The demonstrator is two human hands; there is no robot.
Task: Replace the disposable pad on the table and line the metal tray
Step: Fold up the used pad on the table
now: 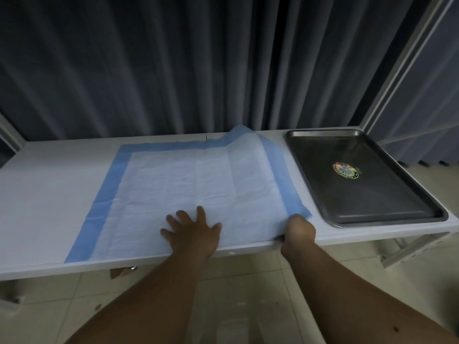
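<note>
A blue-bordered white disposable pad (183,184) lies spread over the middle of the white table (49,194). Its far right corner is lifted and curls up off the surface. My left hand (192,232) presses flat on the pad near the front edge, fingers spread. My right hand (299,230) grips the pad's near right corner at the table's front edge. A bare metal tray (310,170) with a round shiny sticker (345,170) in its middle sits on the right end of the table, apart from the pad.
Dark pleated curtains (173,70) hang right behind the table. A pale metal frame post (407,70) rises at the back right. Below the front edge are the tiled floor (236,306) and a table bracket (409,252).
</note>
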